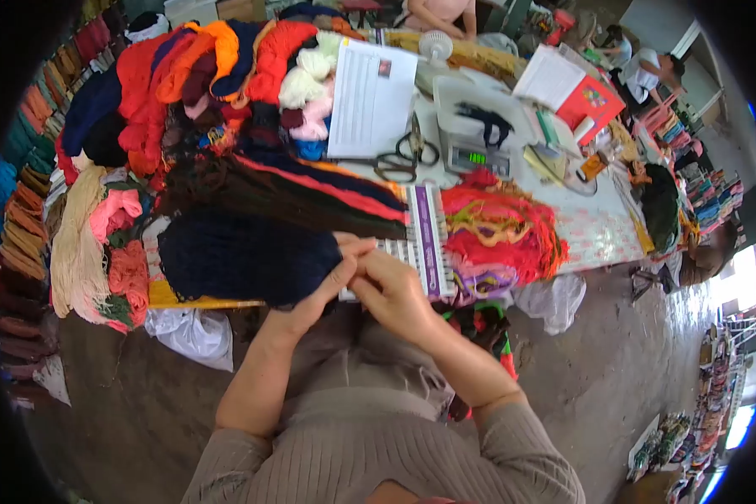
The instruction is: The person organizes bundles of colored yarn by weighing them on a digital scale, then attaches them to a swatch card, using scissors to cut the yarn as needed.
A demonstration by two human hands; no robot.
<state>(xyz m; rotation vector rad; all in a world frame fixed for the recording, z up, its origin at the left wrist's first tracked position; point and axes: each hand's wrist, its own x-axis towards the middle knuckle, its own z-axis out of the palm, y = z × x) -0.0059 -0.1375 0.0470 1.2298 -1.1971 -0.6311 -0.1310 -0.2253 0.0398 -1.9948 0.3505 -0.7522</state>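
Observation:
A thick bundle of dark navy yarn lies along the table's front edge. My left hand is wrapped round its right end. My right hand meets the left one there, thumb and fingers pinched together; what lies between them is too small to make out. Behind and under my hands is a white slotted holder with a purple strip. Dark brown, coral and navy strands run up to its left side. A heap of red and pink yarn sits to its right.
Scissors and a white printed sheet lie behind the strands. Dark yarn rests on a digital scale. Colourful skeins pile up at back left. White plastic bags hang below the table edge. Other people are beyond the table.

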